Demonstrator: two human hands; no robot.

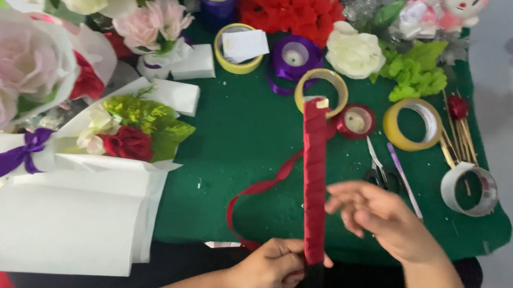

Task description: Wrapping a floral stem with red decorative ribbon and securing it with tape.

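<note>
My left hand [272, 266] grips the lower end of a long flat strip wrapped in dark red ribbon [315, 169], held upright over the green cloth [239, 129]. A loose tail of the same red ribbon [261, 192] loops down to the left of the strip. My right hand [382, 217] hovers just right of the strip with its fingers spread and slightly blurred; it holds nothing that I can see. The strip's top end reaches a yellow tape roll [322, 88].
Scissors [378, 169], a small red ribbon spool [356, 121], purple spool [295, 58], other tape rolls [412, 123] and wooden sticks [457, 140] lie behind. Artificial flowers and a wrapped bouquet [124, 130] crowd the left. White paper sheets [64, 219] lie front left.
</note>
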